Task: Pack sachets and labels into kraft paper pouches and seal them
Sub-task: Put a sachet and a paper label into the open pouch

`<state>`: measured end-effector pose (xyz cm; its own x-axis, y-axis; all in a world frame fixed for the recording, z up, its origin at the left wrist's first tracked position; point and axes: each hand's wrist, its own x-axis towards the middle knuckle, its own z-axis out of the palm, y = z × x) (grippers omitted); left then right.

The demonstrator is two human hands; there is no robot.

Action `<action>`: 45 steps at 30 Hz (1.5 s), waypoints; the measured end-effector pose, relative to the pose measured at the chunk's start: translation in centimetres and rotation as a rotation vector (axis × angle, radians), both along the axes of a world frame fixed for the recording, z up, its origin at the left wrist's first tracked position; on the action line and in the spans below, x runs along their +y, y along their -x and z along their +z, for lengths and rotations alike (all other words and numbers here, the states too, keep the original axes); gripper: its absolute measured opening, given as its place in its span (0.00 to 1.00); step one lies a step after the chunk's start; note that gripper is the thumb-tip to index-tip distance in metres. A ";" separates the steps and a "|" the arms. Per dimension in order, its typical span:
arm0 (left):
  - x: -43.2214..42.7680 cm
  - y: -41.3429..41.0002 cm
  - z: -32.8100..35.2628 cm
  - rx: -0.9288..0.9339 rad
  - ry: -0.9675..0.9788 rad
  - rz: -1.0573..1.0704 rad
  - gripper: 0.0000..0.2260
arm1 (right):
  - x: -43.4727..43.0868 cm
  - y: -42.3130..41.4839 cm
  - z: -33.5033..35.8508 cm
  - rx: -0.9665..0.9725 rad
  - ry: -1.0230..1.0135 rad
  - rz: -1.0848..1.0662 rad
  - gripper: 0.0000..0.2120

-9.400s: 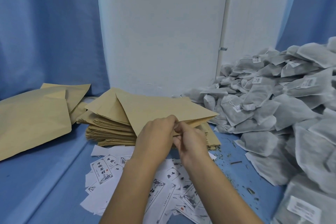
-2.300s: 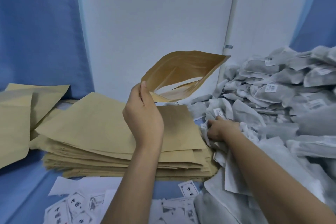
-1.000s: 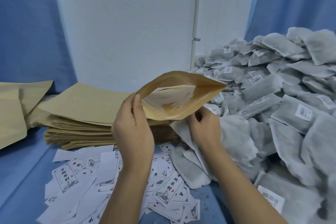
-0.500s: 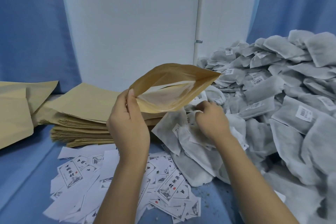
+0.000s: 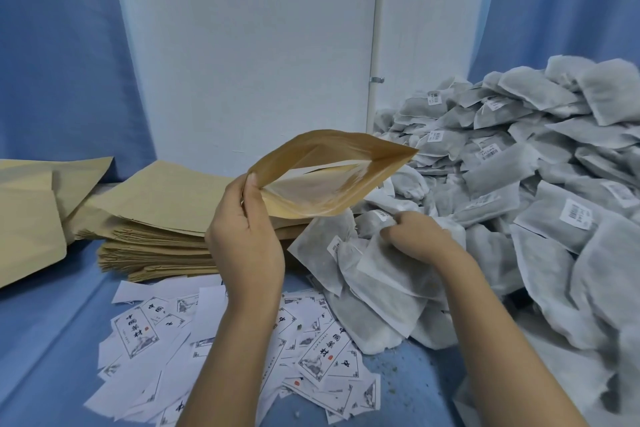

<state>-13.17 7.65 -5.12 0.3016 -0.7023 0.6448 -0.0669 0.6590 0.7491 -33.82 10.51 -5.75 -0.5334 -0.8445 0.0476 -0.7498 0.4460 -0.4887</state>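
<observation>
Blue cloth (image 5: 45, 340) covers the bench before a white wall. At left sits a stack of flat kraft pouches (image 5: 156, 215), with printed labels (image 5: 145, 333) scattered in front. Left hand (image 5: 246, 239) pinches one corner of the open pouch (image 5: 329, 177), held raised above the stack, mouth gaping. Right hand (image 5: 415, 236), fingers curled, grips a bunch of sachets (image 5: 367, 274) just below that mouth, not yet inside. Two seconds earlier this hand was dug into the sachet heap (image 5: 540, 184) at right; the pouch has barely shifted in the last half second
</observation>
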 end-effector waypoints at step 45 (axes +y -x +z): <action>-0.9 -1.2 0.1 0.089 -0.005 0.089 0.14 | 0.3 -1.6 -1.2 -0.609 -0.028 0.280 0.48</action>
<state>-12.01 6.77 -5.06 0.4191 -0.6734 0.6090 -0.0580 0.6495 0.7582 -32.20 10.85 -7.00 -0.2183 -0.9516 -0.2163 -0.4330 0.2931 -0.8524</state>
